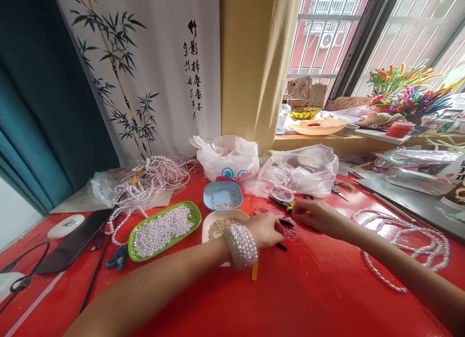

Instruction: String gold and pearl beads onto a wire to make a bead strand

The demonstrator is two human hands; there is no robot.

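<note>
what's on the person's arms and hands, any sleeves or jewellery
Both forearms are bare, with no sleeves in view. The left wrist wears a wide cuff bracelet covered in rows of small white pearl beads, with a pale band at its edge. The left hand and right hand show no gloves; rings are too small to tell.

Place: a home craft corner used for beadwork, set up by a window.
Worktop: a red worktop point(298, 298) crowded with beading supplies.
Beads: a green tray point(194, 219) of loose pearl beads, a white dish point(212, 219) of small gold beads, a blue dish point(223, 195) and tangled pearl strands point(152, 179).
Packaging: plastic bags point(227, 157) of stock lie open at the back.
Home signs: a bamboo ink scroll point(145, 70) hangs beside a teal curtain point(39, 119) and a yellow curtain point(254, 60).
Window: a barred window point(327, 26) looks onto a neighbouring building; its sill point(345, 142) holds colourful handmade flowers point(403, 92) and dishes.
</note>
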